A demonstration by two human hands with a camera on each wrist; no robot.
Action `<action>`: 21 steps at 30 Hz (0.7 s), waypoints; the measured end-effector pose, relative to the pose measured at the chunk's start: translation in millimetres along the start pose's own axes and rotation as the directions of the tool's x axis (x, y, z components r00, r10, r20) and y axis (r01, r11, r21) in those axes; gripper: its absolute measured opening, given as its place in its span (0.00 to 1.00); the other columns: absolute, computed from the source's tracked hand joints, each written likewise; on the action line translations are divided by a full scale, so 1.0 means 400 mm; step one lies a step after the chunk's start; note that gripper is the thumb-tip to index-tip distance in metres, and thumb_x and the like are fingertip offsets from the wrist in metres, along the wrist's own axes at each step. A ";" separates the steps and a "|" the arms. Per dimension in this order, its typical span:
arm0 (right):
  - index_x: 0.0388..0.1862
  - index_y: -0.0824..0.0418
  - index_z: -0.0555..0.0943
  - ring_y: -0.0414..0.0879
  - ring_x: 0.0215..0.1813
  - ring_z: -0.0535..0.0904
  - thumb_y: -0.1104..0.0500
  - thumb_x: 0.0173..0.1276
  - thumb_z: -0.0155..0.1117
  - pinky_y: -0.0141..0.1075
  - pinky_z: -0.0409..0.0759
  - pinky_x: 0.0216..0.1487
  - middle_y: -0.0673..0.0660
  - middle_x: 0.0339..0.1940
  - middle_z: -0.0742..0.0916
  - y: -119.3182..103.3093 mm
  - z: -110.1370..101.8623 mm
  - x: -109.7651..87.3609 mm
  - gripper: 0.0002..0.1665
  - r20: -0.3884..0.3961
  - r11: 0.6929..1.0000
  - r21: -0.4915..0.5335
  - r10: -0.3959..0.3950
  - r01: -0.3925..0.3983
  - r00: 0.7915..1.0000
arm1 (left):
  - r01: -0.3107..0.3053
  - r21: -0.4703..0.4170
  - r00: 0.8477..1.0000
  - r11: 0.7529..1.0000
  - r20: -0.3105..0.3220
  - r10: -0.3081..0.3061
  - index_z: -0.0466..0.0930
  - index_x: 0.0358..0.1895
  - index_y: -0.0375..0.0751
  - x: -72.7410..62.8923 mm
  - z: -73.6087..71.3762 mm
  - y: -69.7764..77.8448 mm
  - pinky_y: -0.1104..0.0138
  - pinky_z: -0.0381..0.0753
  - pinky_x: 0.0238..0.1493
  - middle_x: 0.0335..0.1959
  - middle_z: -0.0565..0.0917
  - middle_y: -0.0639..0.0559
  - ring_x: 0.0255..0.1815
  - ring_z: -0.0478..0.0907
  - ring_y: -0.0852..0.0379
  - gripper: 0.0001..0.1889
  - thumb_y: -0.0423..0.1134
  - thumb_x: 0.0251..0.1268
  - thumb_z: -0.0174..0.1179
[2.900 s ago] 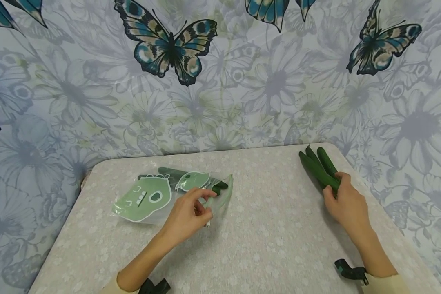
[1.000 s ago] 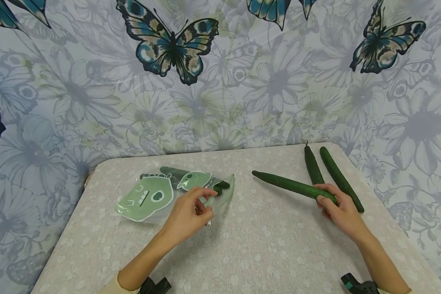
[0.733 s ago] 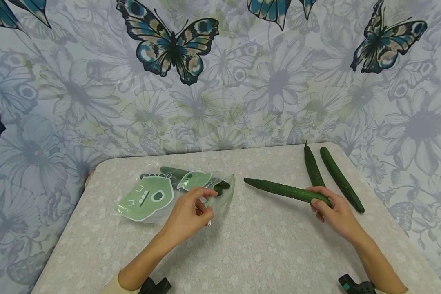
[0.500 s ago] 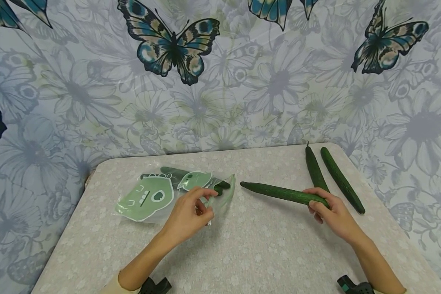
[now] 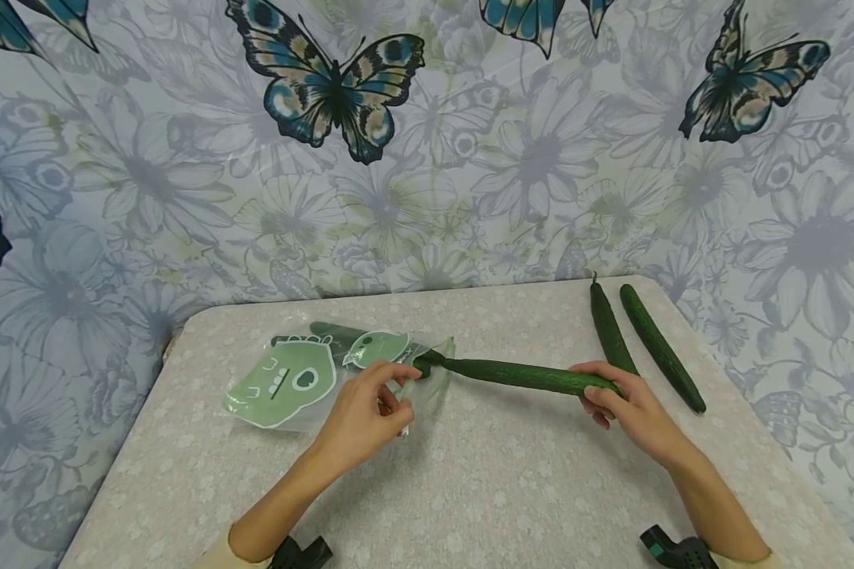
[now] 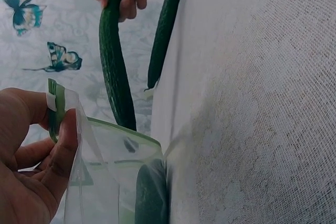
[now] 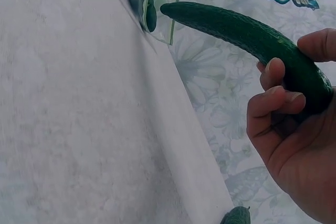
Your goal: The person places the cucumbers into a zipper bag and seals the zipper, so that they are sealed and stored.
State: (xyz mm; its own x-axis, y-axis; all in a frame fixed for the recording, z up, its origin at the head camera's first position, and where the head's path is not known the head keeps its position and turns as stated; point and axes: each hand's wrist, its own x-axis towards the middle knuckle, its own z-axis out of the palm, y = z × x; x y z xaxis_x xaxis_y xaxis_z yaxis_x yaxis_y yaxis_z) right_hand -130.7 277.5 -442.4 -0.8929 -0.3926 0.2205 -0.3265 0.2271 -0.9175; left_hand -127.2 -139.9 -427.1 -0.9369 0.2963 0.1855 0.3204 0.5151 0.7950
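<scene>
My left hand (image 5: 363, 415) pinches the green-edged mouth of a clear zip bag (image 5: 277, 387) printed with a green cartoon face, and the mouth gapes toward the right. Inside the bag lie cucumbers (image 6: 151, 192), partly hidden by the print. My right hand (image 5: 629, 407) grips a long cucumber (image 5: 519, 374) near its right end, thumb on one side and fingers curled on the other. The far tip of that cucumber reaches the bag's mouth, overlapping its edge in the head view. In the right wrist view the tip is right at the green rim.
Two more cucumbers lie on the table's right side, one (image 5: 610, 328) with a thin stem and another (image 5: 662, 348) nearer the right edge. A pale patterned cloth (image 5: 498, 490) covers the table. Behind it stands a wall (image 5: 427, 197) with butterflies and flowers.
From a bunch at the right, my right hand has drawn one cucumber away, turned it sideways and moved it left to the bag's mouth. The left hand has kept its hold.
</scene>
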 end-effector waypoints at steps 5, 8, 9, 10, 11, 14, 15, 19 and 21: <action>0.67 0.72 0.77 0.54 0.27 0.71 0.67 0.85 0.49 0.45 0.73 0.25 0.56 0.31 0.79 -0.002 0.017 0.022 0.18 0.052 1.000 0.019 0.001 -0.002 0.999 | -0.004 -0.005 1.000 1.000 0.005 0.004 0.84 0.61 0.56 0.000 -0.003 -0.002 0.68 0.83 0.28 0.50 0.81 0.54 0.25 0.83 0.65 0.22 0.31 0.68 0.65; 0.69 0.72 0.76 0.55 0.28 0.70 0.66 0.86 0.49 0.45 0.74 0.27 0.56 0.33 0.80 0.000 0.028 0.036 0.20 0.097 0.999 0.037 0.019 -0.022 0.995 | -0.007 -0.005 1.000 1.000 0.005 0.007 0.84 0.61 0.56 -0.001 -0.003 -0.003 0.68 0.84 0.28 0.50 0.81 0.54 0.25 0.82 0.65 0.22 0.31 0.68 0.65; 0.70 0.71 0.76 0.55 0.29 0.70 0.65 0.87 0.49 0.45 0.75 0.27 0.56 0.34 0.80 0.002 0.031 0.040 0.20 0.111 0.999 0.039 0.024 -0.029 0.994 | -0.009 -0.005 1.000 1.000 0.004 0.009 0.84 0.61 0.56 -0.001 -0.002 -0.003 0.68 0.84 0.28 0.50 0.81 0.54 0.25 0.82 0.65 0.22 0.31 0.68 0.65; 0.71 0.71 0.75 0.56 0.29 0.71 0.64 0.87 0.49 0.44 0.75 0.28 0.56 0.35 0.80 0.003 0.035 0.045 0.20 0.126 0.999 0.041 0.029 -0.034 0.992 | -0.010 -0.003 1.000 1.000 0.002 0.010 0.84 0.61 0.57 -0.001 -0.002 -0.004 0.68 0.84 0.28 0.49 0.81 0.54 0.25 0.82 0.65 0.22 0.31 0.67 0.65; 0.71 0.70 0.75 0.55 0.30 0.71 0.64 0.87 0.49 0.44 0.76 0.29 0.56 0.35 0.81 0.004 0.038 0.049 0.21 0.138 0.998 0.040 0.032 -0.038 0.990 | -0.011 -0.002 1.000 1.000 0.002 0.011 0.84 0.61 0.56 -0.001 -0.002 -0.004 0.68 0.84 0.28 0.49 0.81 0.54 0.25 0.82 0.66 0.22 0.31 0.67 0.65; 0.73 0.69 0.75 0.56 0.30 0.71 0.64 0.87 0.49 0.44 0.77 0.30 0.58 0.37 0.81 0.005 0.049 0.061 0.21 0.176 0.998 0.046 0.024 -0.032 0.984 | -0.017 -0.001 1.000 1.000 0.000 0.017 0.85 0.62 0.52 0.000 -0.002 -0.005 0.68 0.83 0.28 0.49 0.82 0.53 0.25 0.82 0.66 0.22 0.30 0.67 0.65; 0.73 0.68 0.75 0.56 0.30 0.71 0.64 0.87 0.49 0.44 0.77 0.30 0.59 0.37 0.81 0.005 0.053 0.065 0.21 0.188 0.999 0.046 0.019 -0.028 0.982 | -0.017 -0.003 1.000 1.000 0.001 0.017 0.85 0.62 0.51 0.000 -0.002 -0.005 0.68 0.83 0.28 0.49 0.82 0.52 0.25 0.82 0.66 0.22 0.30 0.67 0.65; 0.73 0.66 0.75 0.56 0.30 0.72 0.64 0.87 0.49 0.46 0.77 0.31 0.64 0.39 0.82 0.005 0.070 0.085 0.21 0.229 0.999 0.046 -0.001 -0.010 0.973 | -0.013 -0.001 1.000 1.000 0.000 0.013 0.85 0.63 0.49 0.000 -0.003 -0.004 0.68 0.83 0.27 0.49 0.82 0.53 0.25 0.82 0.66 0.22 0.30 0.67 0.65; 0.74 0.65 0.75 0.56 0.30 0.72 0.63 0.87 0.49 0.46 0.77 0.31 0.65 0.40 0.82 0.005 0.078 0.096 0.22 0.242 0.999 0.038 0.005 -0.015 0.970 | -0.011 -0.001 1.000 1.000 0.000 0.011 0.85 0.62 0.49 0.000 -0.003 -0.005 0.68 0.83 0.27 0.49 0.81 0.54 0.24 0.82 0.66 0.22 0.31 0.66 0.65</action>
State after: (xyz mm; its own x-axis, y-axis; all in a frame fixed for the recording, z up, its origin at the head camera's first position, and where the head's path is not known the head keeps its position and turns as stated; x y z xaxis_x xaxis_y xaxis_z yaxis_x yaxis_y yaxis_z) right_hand -155.9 235.1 -446.2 -0.7929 -0.5955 0.1288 -0.3007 0.1986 -0.9328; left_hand -128.0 -141.7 -427.9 -0.9333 0.3017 0.1946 0.3306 0.5111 0.7934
